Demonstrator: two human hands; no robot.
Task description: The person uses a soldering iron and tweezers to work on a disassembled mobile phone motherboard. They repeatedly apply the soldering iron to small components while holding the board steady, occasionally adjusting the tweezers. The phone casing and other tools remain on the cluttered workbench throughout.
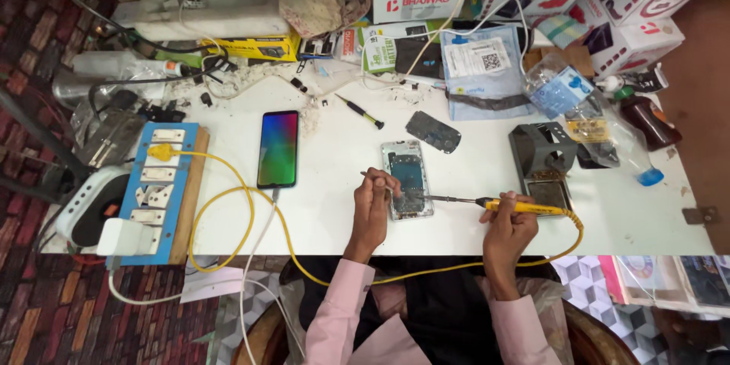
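Observation:
An opened phone (407,167) lies face down on the white table (334,198), its insides showing. My left hand (372,205) rests at its left edge and pinches a thin tool or wire held over the lower part of the phone. My right hand (506,232) grips a yellow-handled soldering iron (502,204), whose metal tip reaches left to the phone's lower end. The iron's yellow cord (251,205) loops across the table's front to a blue power strip board (156,190).
A second phone (278,148) with a lit screen lies left of centre, on a white cable. A loose back cover (433,131), a small screwdriver (361,112), a dark metal iron stand (541,156), bottles (646,118) and boxes (623,15) crowd the back and right.

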